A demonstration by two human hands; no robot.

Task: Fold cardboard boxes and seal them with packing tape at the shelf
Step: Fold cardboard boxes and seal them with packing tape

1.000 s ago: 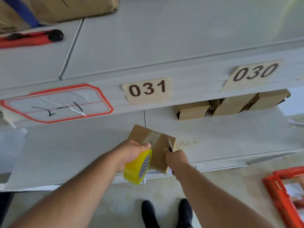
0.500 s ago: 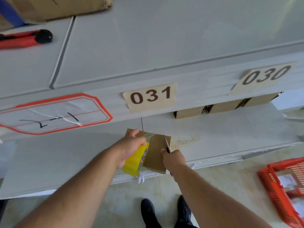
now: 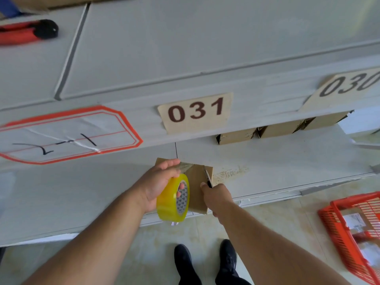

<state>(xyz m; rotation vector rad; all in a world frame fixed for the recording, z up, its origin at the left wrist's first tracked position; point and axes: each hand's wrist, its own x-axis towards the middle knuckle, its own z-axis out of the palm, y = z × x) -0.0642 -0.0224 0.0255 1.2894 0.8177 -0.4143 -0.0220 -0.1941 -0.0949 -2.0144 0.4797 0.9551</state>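
I stand at a pale grey shelf point(image 3: 267, 165), its lower board reaching out over a tiled floor point(image 3: 160, 254) where my black shoes point(image 3: 185, 262) show. On the front lip of the board above hangs a tan label reading 031 point(image 3: 195, 112), and I place everything from it. Straight below that label, on the lower board near its front edge, sits the small cardboard box point(image 3: 197, 188) I am working on. Its long axis runs from the shelf's back toward me, tilted a little to the right at the near end, which juts just past the board's edge. A strip of clear tape lies across its far end.

My left hand point(image 3: 158, 186) grips a yellow roll of packing tape point(image 3: 172, 199), fingers curled through its core, the roll standing on edge against the box's left side, its open face turned right. My right hand point(image 3: 216, 197) is clenched around a thin blade point(image 3: 207, 177) whose tip points away from me along the box's right edge.

Right of the label and further back, three brown boxes point(image 3: 279, 130) stand in a row. Far left of it is an orange-bordered sticker point(image 3: 67, 134), and up-left a red cutter point(image 3: 28, 31). Lower right, on the floor, is an orange basket point(image 3: 337, 229).
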